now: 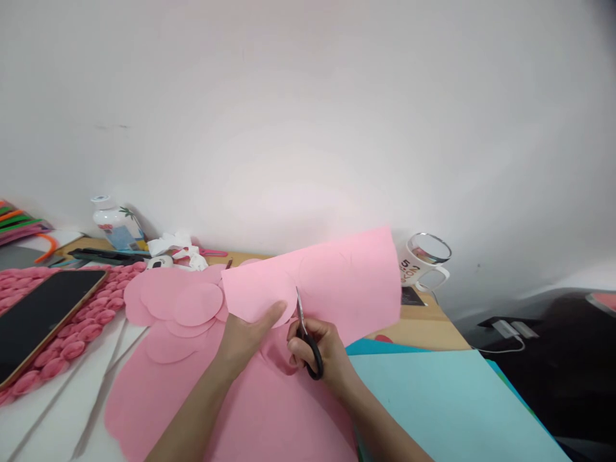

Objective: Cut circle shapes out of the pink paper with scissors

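A sheet of pink paper (351, 282) is held up above the table, with faint curved outlines drawn on it. My left hand (250, 340) grips its lower left part, the thumb lying on top and the other fingers hidden beneath. In my right hand (317, 350) are black-handled scissors (312, 353), fingers through the loops. Their blades point up and sit at a curved cut in the sheet, close to my left thumb. Below and to the left lie several cut pink paper rounds (197, 303) on larger pink paper (283, 417).
A phone (48, 314) rests on a pink knitted mat (96, 314) at left. Behind stand a white bottle (118, 224) and crumpled tissue (180, 247). A mug (423, 263) stands at the right near the wall. Light blue paper (433, 404) covers the right front of the table (437, 324).
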Tool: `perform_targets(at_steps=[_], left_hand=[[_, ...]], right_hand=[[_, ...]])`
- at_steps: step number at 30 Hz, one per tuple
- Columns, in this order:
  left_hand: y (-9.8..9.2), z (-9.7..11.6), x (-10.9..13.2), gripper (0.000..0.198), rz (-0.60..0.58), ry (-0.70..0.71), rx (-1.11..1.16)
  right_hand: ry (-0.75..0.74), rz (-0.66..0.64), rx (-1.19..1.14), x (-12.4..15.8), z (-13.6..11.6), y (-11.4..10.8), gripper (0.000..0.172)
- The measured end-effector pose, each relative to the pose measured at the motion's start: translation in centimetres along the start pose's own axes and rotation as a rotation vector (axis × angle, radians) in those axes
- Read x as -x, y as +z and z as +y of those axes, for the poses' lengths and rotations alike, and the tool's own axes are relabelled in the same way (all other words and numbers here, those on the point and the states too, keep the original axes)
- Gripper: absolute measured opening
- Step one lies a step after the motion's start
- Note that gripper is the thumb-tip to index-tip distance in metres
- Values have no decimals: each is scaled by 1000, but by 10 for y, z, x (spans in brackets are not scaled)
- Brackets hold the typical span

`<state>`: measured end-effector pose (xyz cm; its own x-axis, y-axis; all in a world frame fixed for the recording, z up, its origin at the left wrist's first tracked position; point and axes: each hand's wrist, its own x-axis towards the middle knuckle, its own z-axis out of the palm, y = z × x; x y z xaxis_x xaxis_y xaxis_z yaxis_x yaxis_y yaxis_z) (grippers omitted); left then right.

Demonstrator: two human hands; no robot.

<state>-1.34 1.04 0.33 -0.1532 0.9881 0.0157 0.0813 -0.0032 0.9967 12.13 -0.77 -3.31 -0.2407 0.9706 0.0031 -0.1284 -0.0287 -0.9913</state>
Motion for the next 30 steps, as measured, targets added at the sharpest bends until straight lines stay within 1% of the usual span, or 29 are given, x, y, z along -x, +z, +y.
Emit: perform_targets(at_steps=[3,6,9,13,17,22,25,30], left_hand=[[-3,3,1,36,-57,-31,-8],[-5,3,0,37,-100,-47,-5],[-4,3,0,39,-106,-47,25],[-3,2,1,42,-106,-62,44],[-2,2,1,43,-100,-54,60],[-2,3,2,37,-73,-120,-2],[-3,4,2,35,-88,-154,-51],[-4,4,1,34,-116,-134,-18]], right_hand=[[35,14,7,0,-1,-1,11],[13,22,-11,-1,-3,-2,15],[-24,-3,-20,-2,-5,-4,20],[-36,-4,-25,-2,-4,-6,24],[-43,-5,-22,-2,-1,-7,23],[-40,7,-19,-3,-1,-6,22],[-33,14,-23,-3,-1,-5,22],[-28,5,-20,-3,1,-6,20]])
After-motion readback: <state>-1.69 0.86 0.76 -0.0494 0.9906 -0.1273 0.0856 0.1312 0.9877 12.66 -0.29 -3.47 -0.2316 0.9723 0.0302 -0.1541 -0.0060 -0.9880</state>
